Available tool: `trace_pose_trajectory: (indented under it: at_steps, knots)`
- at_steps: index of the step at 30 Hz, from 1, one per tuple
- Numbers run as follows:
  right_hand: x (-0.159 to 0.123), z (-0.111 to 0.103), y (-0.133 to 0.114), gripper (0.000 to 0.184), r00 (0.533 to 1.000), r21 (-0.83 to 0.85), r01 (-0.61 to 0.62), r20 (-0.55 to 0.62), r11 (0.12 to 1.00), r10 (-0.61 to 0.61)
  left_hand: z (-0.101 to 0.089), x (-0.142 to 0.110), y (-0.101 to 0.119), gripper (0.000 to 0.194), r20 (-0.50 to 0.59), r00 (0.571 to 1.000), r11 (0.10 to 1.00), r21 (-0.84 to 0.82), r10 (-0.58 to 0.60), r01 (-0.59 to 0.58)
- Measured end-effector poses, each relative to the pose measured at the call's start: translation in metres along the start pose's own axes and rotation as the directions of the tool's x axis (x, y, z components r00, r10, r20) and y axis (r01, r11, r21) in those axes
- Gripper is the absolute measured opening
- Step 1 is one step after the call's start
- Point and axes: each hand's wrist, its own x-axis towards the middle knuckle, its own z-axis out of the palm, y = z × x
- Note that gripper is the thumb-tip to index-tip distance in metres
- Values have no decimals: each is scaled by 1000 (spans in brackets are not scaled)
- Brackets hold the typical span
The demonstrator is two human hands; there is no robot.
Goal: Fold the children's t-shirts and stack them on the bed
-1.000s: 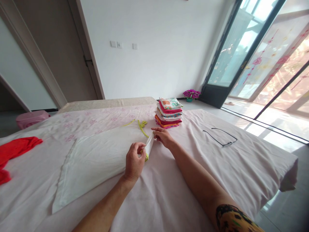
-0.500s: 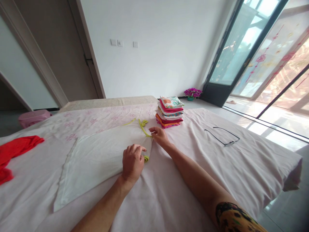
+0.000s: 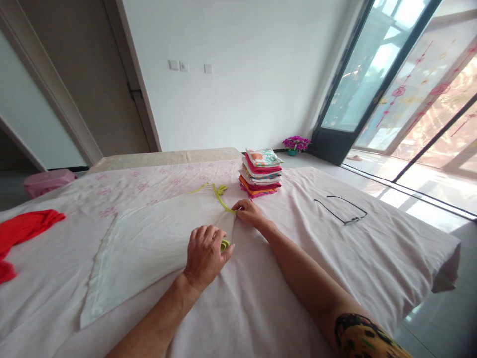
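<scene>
Mostly flat: white garment (image 3: pixel 149 243) with yellow-green trim (image 3: pixel 224 244), partly beneath left grip (image 3: pixel 204 252), thumb-spread beside coiled trim; farther along, edge pinched in right grip (image 3: pixel 249 213).

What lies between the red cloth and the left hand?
The white garment, spread on the sheet, lies between the red cloth and left hand; head view.

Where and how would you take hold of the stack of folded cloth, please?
I would put the grip under the bottom layer, coming in low from left and right at once. The stack rises in many separate layers with uneven edges, so lifting the top piece would probably bring only that one. The right hand is by its near side.
</scene>
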Motion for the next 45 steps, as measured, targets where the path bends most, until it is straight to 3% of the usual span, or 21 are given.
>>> trace_pose_trajectory:
  at_steps: [5,11,22,28,31,35,40,45]
  knots:
    - [-3,-10,-3,30,1000,-150,-2,29,989,7,6,-3,3,6,68,998,1000,27,8,-9]
    - [-6,-10,-11,19,995,-294,96,62,951,-81,12,-5,-2,6,22,1000,998,-56,-22,23]
    - [-6,-13,-4,20,995,-370,98,3,924,-104,16,-6,-3,12,110,993,986,-166,37,-19]
    - [-11,-15,-19,25,994,-386,22,-90,922,-61,16,-8,-2,12,129,990,977,-210,60,-31]
    - [-13,-11,-33,34,982,-344,91,-122,935,-141,16,-8,0,17,155,985,975,-217,70,-35]
    - [-17,4,-48,38,970,-322,235,21,917,-242,15,-9,-1,18,194,973,976,-198,124,-85]
    - [-23,21,-43,57,962,-427,224,243,876,-127,10,-13,6,26,241,955,983,-103,173,-152]
    - [-22,21,-38,55,961,-461,205,264,864,-88,-2,-21,35,28,308,948,970,194,83,-148]
